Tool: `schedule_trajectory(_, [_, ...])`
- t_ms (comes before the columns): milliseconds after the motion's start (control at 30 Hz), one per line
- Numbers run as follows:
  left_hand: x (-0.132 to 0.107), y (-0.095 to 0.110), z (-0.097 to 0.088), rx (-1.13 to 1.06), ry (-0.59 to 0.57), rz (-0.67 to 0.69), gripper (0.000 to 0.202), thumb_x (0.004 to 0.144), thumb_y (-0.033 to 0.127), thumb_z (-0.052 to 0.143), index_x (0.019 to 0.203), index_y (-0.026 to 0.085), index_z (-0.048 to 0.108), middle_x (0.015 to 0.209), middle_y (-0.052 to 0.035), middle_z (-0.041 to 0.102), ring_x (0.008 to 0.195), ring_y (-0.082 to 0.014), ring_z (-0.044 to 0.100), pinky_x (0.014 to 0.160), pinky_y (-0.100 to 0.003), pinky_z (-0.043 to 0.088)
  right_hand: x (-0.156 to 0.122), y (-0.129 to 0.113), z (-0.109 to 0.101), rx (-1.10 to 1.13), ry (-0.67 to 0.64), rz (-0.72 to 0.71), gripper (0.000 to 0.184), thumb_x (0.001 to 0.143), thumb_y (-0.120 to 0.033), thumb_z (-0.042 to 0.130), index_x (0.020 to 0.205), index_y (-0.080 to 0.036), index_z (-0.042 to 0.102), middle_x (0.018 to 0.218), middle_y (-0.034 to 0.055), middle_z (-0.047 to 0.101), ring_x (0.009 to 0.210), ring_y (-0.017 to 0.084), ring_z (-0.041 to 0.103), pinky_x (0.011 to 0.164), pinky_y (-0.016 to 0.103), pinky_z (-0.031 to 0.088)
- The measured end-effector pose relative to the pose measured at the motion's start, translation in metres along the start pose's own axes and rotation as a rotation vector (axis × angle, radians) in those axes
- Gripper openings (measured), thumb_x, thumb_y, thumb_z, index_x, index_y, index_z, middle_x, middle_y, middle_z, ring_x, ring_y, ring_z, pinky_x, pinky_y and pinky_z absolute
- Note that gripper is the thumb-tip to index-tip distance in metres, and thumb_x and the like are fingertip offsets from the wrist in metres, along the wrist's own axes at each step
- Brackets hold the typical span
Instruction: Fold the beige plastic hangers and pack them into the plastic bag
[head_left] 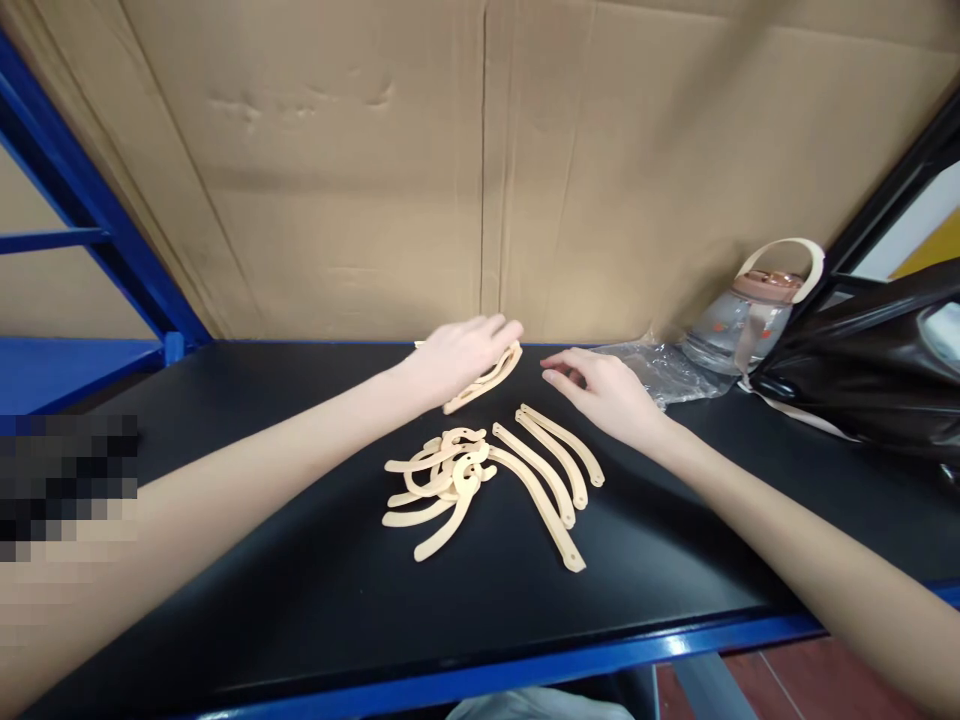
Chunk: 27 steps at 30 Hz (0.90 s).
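My left hand (466, 350) is at the back of the black tabletop, its fingers bent over a few cream-coloured curved strips (487, 385) that lie close together. The palm and fingertips hide part of them. To its right, my right hand (600, 385) hovers with curled fingers and a gap between thumb and forefinger, holding nothing. In front of the hands, several similar curved strips (534, 485) with small holes at the ends lie fanned out. Left of these is a tangled pile of cream pieces (442, 480) with hooked, ring-like ends and curved arms.
Behind my right hand lies a crumpled clear plastic bag (667, 370). A clear bottle (742, 315) with a pinkish lid and cream handle stands beside a black shiny bag (885, 370). Cardboard (337, 180) walls the back; a blue metal frame (90, 190) rises at left.
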<state>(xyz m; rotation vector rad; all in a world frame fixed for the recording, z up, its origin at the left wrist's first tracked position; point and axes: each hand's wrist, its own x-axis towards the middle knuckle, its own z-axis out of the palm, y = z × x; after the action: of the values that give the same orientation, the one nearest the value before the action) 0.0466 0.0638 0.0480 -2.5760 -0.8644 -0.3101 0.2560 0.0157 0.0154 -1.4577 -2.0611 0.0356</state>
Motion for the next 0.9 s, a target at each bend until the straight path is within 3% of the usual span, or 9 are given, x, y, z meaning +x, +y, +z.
schedule_trajectory(67, [-0.004,-0.002,-0.019,-0.195,0.18,-0.097,0.024,0.092,0.01,0.038,0.113,0.017,0.048,0.108,-0.0083,0.062,0.089,-0.0209,0.061,0.069,-0.029,0.044,-0.001,-0.004,0.002,0.178,0.034,-0.008,0.035,0.091,-0.041,0.05,0.118,-0.02,0.06,0.1,0.0052,0.067,0.084,0.018,0.063,0.07,0.031,0.048])
schedule_trajectory(133, [-0.009,0.001,-0.034,-0.484,0.233,-0.211,0.021,0.093,0.013,0.04,0.11,0.02,0.05,0.095,-0.0029,0.065,0.075,-0.0155,0.061,0.065,-0.026,0.043,-0.003,-0.01,0.003,0.405,0.038,-0.02,0.043,0.091,-0.045,0.05,0.126,-0.021,0.052,0.105,0.0058,0.065,0.091,0.018,0.063,0.072,0.03,0.05])
schedule_trajectory(200, [-0.015,0.009,-0.044,-0.809,0.134,-0.366,0.014,0.091,0.019,0.049,0.105,0.021,0.053,0.082,0.0001,0.063,0.059,-0.0106,0.056,0.053,-0.021,0.039,-0.005,-0.018,0.003,0.57,0.05,-0.035,0.043,0.09,-0.045,0.052,0.126,-0.02,0.051,0.1,0.0046,0.066,0.091,0.017,0.063,0.074,0.029,0.051])
schedule_trajectory(267, [-0.021,0.02,-0.049,-1.117,0.025,-0.511,0.013,0.088,0.018,0.054,0.102,0.02,0.055,0.084,-0.0005,0.062,0.052,-0.0073,0.051,0.044,-0.019,0.033,-0.008,-0.026,0.001,0.608,0.084,-0.05,0.036,0.09,-0.041,0.054,0.12,-0.02,0.054,0.093,0.0029,0.067,0.086,0.016,0.064,0.072,0.028,0.051])
schedule_trajectory(400, [-0.03,0.039,-0.048,-1.528,-0.104,-0.687,0.007,0.091,0.022,0.052,0.091,0.018,0.058,0.073,0.0017,0.053,0.047,-0.0048,0.041,0.037,-0.016,0.027,-0.013,-0.037,-0.003,0.412,0.107,-0.089,0.02,0.093,-0.031,0.052,0.102,-0.019,0.063,0.084,0.0012,0.068,0.076,0.014,0.063,0.065,0.025,0.049])
schedule_trajectory(533, [-0.031,0.046,-0.042,-1.649,-0.194,-0.804,0.022,0.091,0.024,0.052,0.071,0.015,0.052,0.061,0.005,0.044,0.04,-0.0017,0.031,0.036,-0.015,0.021,-0.016,-0.041,-0.004,0.143,0.064,-0.138,0.019,0.094,-0.026,0.05,0.104,-0.017,0.064,0.085,0.0026,0.066,0.075,0.015,0.063,0.066,0.027,0.049])
schedule_trajectory(700, [-0.026,0.04,-0.036,-1.645,-0.336,-0.787,0.023,0.088,0.026,0.053,0.069,0.015,0.055,0.057,0.0047,0.046,0.038,-0.0019,0.029,0.035,-0.015,0.02,-0.021,-0.041,-0.005,-0.226,-0.051,-0.206,0.028,0.096,-0.011,0.037,0.114,-0.012,0.059,0.104,0.0115,0.058,0.08,0.02,0.064,0.068,0.033,0.05])
schedule_trajectory(800, [-0.025,0.035,-0.036,-1.632,-0.39,-0.843,0.022,0.087,0.027,0.054,0.068,0.016,0.055,0.051,0.0072,0.037,0.036,-0.0026,0.025,0.033,-0.015,0.016,-0.022,-0.04,-0.006,-0.243,-0.134,-0.232,0.029,0.096,-0.011,0.036,0.115,-0.015,0.057,0.103,0.0099,0.056,0.076,0.018,0.063,0.066,0.031,0.049])
schedule_trajectory(900, [-0.027,0.033,-0.035,-1.55,-0.426,-0.808,0.035,0.083,0.033,0.06,0.057,0.017,0.043,0.047,0.0082,0.032,0.035,-0.0029,0.024,0.033,-0.016,0.017,-0.021,-0.042,-0.006,-0.194,-0.152,-0.264,0.025,0.098,-0.017,0.036,0.111,-0.016,0.058,0.1,0.0077,0.057,0.078,0.016,0.063,0.068,0.028,0.048])
